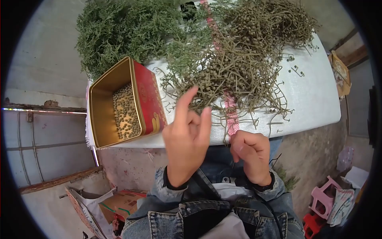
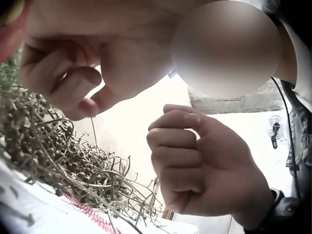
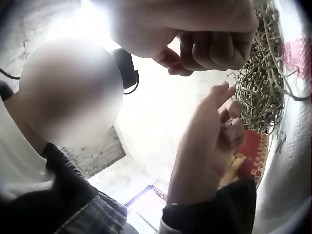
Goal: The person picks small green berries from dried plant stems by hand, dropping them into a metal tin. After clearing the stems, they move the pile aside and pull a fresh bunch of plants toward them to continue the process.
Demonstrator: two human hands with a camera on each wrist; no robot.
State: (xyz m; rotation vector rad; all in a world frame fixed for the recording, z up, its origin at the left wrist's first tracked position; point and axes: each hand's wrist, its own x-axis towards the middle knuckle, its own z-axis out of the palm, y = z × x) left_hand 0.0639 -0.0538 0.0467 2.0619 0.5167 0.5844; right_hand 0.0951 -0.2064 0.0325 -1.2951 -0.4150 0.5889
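Observation:
My left hand is raised before the front edge of the pile of dried stems, which bear small round pods. Its index finger and thumb stand out apart, and the other fingers bend loosely; nothing shows between them. Beside it, over my lap, my right hand is curled with its fingers folded into the palm. In the left wrist view, that right hand appears as a fist with no object visible in it. To the left, a red tin with a gold inside lies tilted, holding loose round pods.
Feathery green sprigs are heaped behind the tin. Everything lies on a white woven sack with a red stripe. Stools, one pink, stand on the floor at right; a cardboard box is at lower left.

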